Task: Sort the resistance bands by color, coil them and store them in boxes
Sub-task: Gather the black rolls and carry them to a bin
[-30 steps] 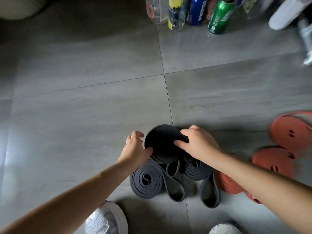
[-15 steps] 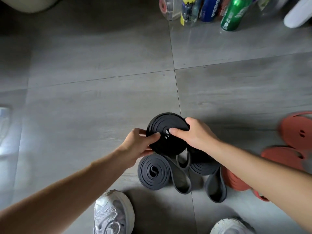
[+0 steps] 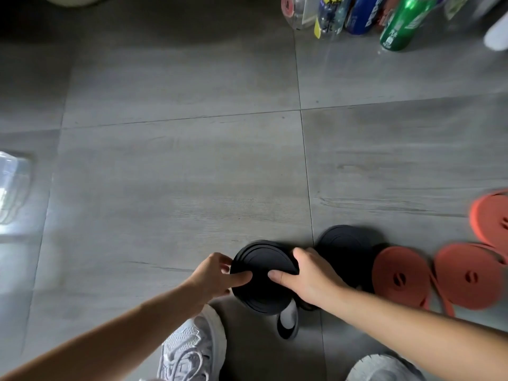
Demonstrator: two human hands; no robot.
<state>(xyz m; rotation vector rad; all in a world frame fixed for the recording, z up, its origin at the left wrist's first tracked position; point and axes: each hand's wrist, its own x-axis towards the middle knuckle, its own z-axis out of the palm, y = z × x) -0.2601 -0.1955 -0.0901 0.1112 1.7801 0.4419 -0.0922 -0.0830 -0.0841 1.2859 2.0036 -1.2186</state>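
We are pinching the black coil [image 3: 262, 259] from both sides. Our left hand [image 3: 214, 276] is gripping its left rim with the thumb lying on the face and the fingers curling behind. Our right hand [image 3: 313, 279] is mirroring that on the right rim, with its fingers hooking over the far edge. The coil is sitting between our hands, low over the floor [image 3: 178, 174] and just ahead of our shoe [image 3: 192, 350]. We are judging it to be soft, springy rubber, grippy rather than slick, fairly weighty and not fragile, but wanting to unwind once the squeeze is eased. So we are taking it across the rim, pressing the turns together, not by the face alone. It is looking like a matte black disc of flat strap wound in tight rings. A loose loop [image 3: 286, 332] is hanging below it; whether it belongs to this band, we cannot tell. A second black coil [image 3: 343, 246] is lying just beyond our right hand, and beside it a red coil [image 3: 400, 276], another red coil [image 3: 467, 279] and a third red coil [image 3: 492, 215]. Bottles [image 3: 395, 23] are standing well apart at the far edge.
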